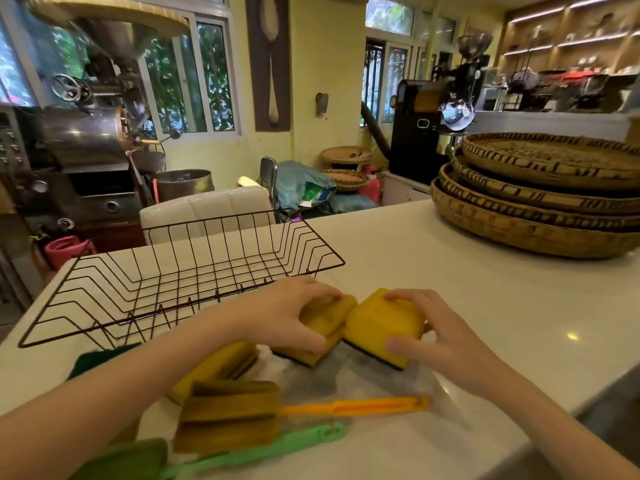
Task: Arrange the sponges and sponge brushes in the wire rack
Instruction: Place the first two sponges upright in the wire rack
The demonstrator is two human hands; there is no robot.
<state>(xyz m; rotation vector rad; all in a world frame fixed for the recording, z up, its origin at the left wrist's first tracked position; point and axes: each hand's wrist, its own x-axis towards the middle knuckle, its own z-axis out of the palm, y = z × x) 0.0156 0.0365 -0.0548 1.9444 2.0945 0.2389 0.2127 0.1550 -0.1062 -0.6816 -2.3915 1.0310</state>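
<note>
Yellow sponges, one per hand: left hand (294,317) and right hand (440,327) each close fingers round one on the surface (450,271), probably lifting toward the empty wire rack (180,271) just behind.

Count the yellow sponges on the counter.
3: one under the left hand, one in the right hand, one lying behind the left forearm. More may be hidden.

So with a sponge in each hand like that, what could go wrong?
The wire rack has wide gaps, so a sponge stood on edge might tip or wedge. The left hand reaching over could brush the orange-handled sponge brush lying near the counter's front edge.
</note>
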